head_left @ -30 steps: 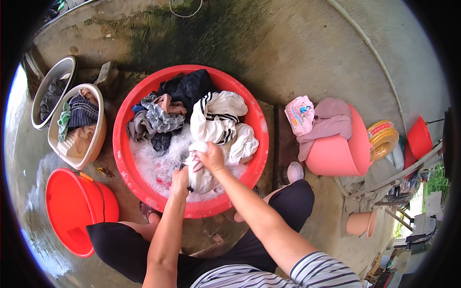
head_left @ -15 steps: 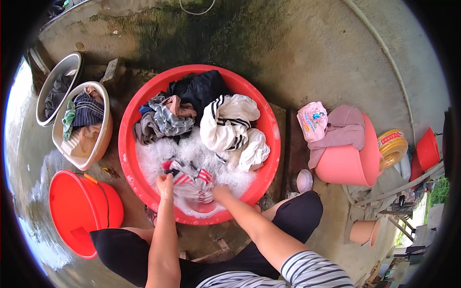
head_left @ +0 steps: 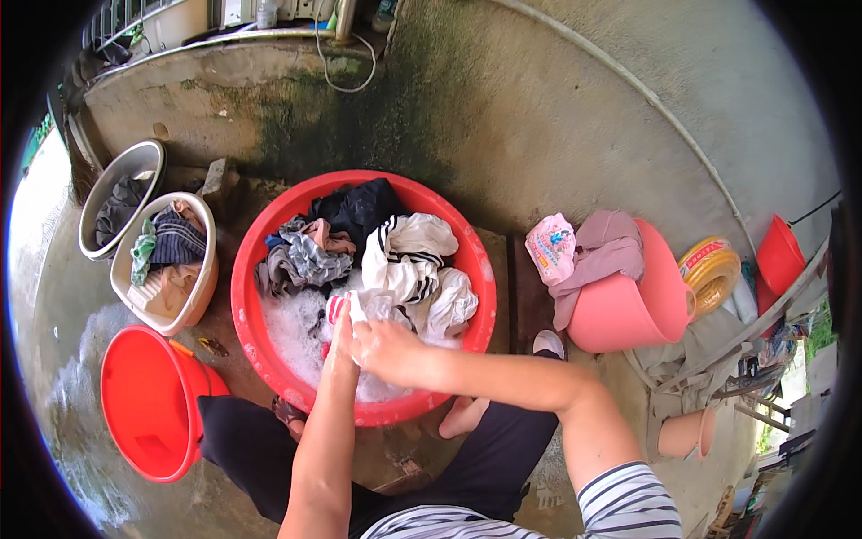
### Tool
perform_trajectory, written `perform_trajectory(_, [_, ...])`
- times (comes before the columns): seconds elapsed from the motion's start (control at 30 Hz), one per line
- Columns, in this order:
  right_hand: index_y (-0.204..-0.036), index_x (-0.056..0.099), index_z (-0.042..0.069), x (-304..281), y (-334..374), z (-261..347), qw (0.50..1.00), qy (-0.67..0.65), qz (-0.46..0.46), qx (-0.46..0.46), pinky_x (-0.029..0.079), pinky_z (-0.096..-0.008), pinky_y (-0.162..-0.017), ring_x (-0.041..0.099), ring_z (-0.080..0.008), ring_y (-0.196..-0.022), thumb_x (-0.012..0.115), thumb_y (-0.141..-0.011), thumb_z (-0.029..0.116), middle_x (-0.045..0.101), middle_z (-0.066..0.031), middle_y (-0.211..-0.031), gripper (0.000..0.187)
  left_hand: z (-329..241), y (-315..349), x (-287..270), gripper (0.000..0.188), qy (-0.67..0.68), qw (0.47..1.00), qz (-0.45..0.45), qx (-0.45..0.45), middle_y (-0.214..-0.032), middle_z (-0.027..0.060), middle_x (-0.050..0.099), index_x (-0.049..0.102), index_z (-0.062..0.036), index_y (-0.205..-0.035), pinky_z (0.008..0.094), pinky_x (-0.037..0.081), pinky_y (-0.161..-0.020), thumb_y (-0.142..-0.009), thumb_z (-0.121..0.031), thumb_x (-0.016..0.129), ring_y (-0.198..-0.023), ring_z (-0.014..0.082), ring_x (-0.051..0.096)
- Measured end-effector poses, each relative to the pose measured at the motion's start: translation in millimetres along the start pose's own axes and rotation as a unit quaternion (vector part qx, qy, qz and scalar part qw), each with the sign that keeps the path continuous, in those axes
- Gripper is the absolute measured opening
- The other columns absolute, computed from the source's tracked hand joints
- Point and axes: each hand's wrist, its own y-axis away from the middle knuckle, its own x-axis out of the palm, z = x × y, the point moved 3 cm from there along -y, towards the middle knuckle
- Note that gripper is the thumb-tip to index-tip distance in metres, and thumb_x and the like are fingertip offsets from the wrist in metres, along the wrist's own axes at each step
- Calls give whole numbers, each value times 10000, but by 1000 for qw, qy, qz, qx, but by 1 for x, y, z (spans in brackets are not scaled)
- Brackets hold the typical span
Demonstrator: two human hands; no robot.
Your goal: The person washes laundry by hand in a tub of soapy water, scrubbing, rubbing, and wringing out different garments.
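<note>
The white cloth (head_left: 357, 308) is between the person's two hands, over the near half of the red tub (head_left: 244, 337), with a fold of it poking up above the knuckles. The right hand (head_left: 391, 350) is bent in across the front, its fingers curled on the cloth; the left hand (head_left: 343, 337) stands upright against it, but its fingers are partly hidden, so I cannot tell whether they grip or merely back the fabric. The work looks like hand rubbing, best done with one palm steady as a firm base while the other scrubs in short strokes — low over the suds (head_left: 292, 334), so drips fall back inside. Bunching only a small fold at a time should keep the pressure even — and well clear of the black-striped white garment (head_left: 417, 256) heaped just beyond, to the right.
</note>
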Motion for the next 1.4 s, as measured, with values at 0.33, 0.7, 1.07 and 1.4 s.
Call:
perform_trajectory(0.33, [-1051, 513, 37, 38, 84, -45, 341, -850, -155, 370, 489, -286, -652, 566, -161, -864, 545, -681, 39, 581, -66, -969, 371, 19, -35, 71, 293, -529, 766, -153, 332, -889, 127, 592, 528, -13, -997, 389, 478, -721, -734, -141, 518, -828, 251, 575])
perform_trajectory(0.7, [-1103, 478, 71, 2, -10, -114, 333, -895, -179, 236, 449, -311, -790, 558, -181, -897, 523, -798, 402, 564, -74, -1025, 452, 98, -52, 119, 256, -551, 756, -278, 216, -772, 117, 589, 550, 5, -869, 339, 496, -635, -663, -136, 490, -687, 231, 585])
perform_trajectory(1.07, [-830, 555, 0, 51, -16, -162, 707, -493, -336, 379, 447, -303, -659, 575, -195, -707, 623, -599, 111, 599, -105, -778, 264, 49, -73, 99, 284, -920, 141, -344, 128, -760, 133, 585, 546, 58, -853, 325, 446, -640, -650, -138, 516, -725, 215, 569])
perform_trajectory(1.4, [-931, 462, -51, 27, -14, -169, 733, -419, -289, 451, 392, -364, -792, 494, -362, -930, 583, -587, 135, 493, -265, -975, 409, 72, -91, 109, 579, -971, 87, -168, 145, -918, 99, 555, 429, 17, -1065, 296, 444, -697, -579, -152, 695, -805, 156, 543])
